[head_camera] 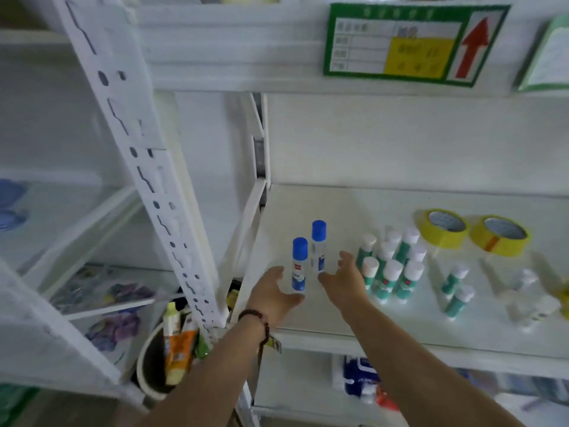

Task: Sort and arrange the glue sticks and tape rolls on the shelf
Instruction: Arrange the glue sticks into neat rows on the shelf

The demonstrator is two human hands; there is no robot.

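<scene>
Two blue-capped glue sticks stand upright on the white shelf point(323, 315): a nearer one point(299, 266) and a farther one point(318, 246). My left hand point(274, 295) lies open just left of the nearer stick, fingers spread, apart from it. On the other side my right hand point(346, 280) is open beside the farther stick, thumb near its base. A cluster of several green glue sticks with white caps point(389, 268) stands right of my right hand. Two yellow tape rolls point(443, 228) point(500, 235) lie flat at the back right.
Two more green glue sticks point(457, 291) and some pale white sticks point(532, 303) stand further right. A perforated white upright post point(172, 211) borders the shelf on the left. A bucket of tubes point(172, 352) sits below left. A green price label point(412, 44) hangs above.
</scene>
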